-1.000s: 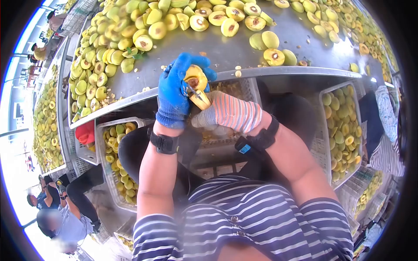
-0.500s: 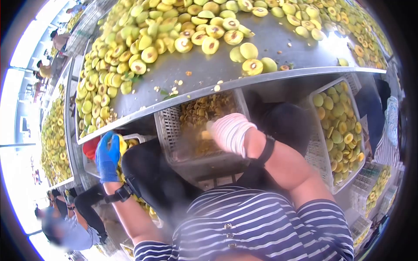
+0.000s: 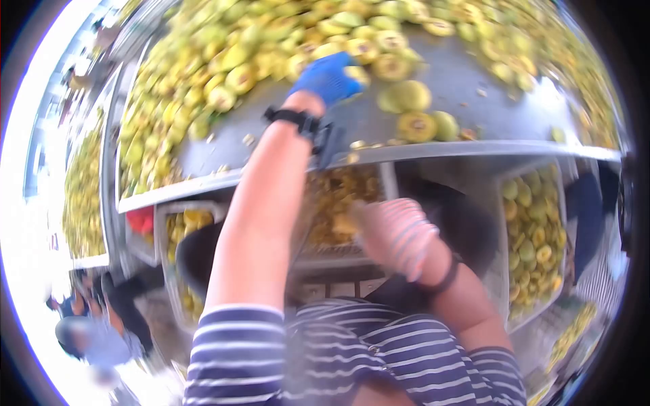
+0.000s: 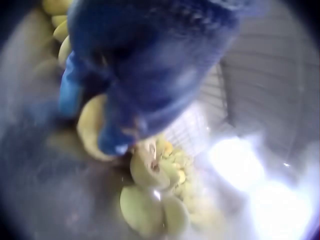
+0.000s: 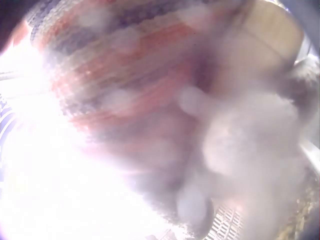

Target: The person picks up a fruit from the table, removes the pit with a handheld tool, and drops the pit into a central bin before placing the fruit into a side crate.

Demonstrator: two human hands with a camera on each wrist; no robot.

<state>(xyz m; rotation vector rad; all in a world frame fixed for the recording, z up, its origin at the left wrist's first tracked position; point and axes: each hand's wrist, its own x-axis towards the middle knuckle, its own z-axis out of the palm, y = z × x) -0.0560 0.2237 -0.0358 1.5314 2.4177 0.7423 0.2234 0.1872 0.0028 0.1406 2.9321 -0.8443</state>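
My left hand [image 3: 330,78], in a blue knit glove, reaches over the metal table to the front of the fruit heap. In the left wrist view, its thumb and fingers grip a yellow fruit half [image 4: 91,129]. More cut halves [image 4: 142,210] lie just beyond the fingertips. My right hand [image 3: 399,233], in a striped knit glove, is held low over a crate of yellow-brown scraps [image 3: 338,193]. Its curled fingers hold a tan-yellow piece [image 5: 275,32]; blur leaves me unable to tell its kind.
Halved yellow-green fruit [image 3: 237,78] covers much of the metal table [image 3: 467,115], whose raised front edge [image 3: 433,151] runs between my arms. Crates of fruit halves stand at the left [image 3: 186,227] and right [image 3: 535,237] of my legs. Other people [image 3: 101,338] sit at the far left.
My left hand held fruit between both hands, swung down to the left crate, then rose to the heap on the table. My right hand dropped over the scrap crate and stays low.
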